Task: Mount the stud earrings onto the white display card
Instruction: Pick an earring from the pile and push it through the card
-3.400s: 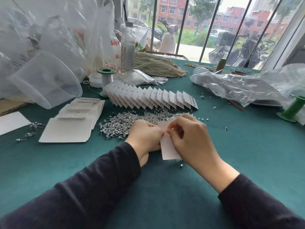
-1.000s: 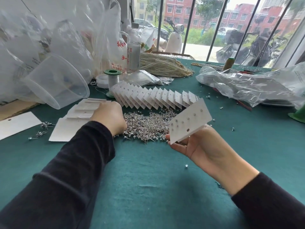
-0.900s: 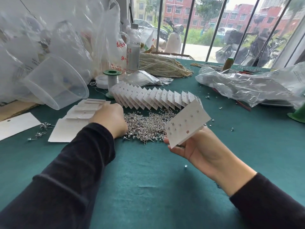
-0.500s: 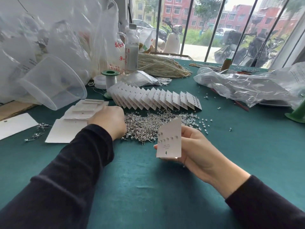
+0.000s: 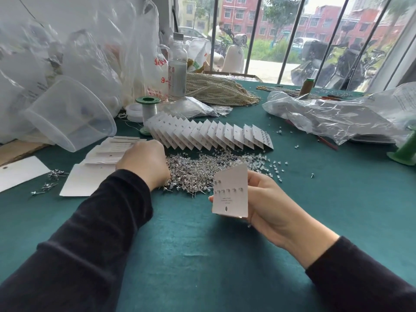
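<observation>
Display card (image 5: 230, 192) in right hand (image 5: 270, 208), left hand (image 5: 144, 163) at studs (image 5: 202, 167)

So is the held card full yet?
Not full: the display card in the right hand carries one stud row, a couple above, top bare.

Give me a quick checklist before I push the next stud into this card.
1. Grip: right hand holds card upright, ok.
2. Facing: card front toward me, ok.
3. Room: card bare above the mounted studs, ok.
4. Supply: stud pile within reach, left hand at its edge, ok.
5. Next stud pinched in left hand: cannot tell, fingertips hidden.
</observation>
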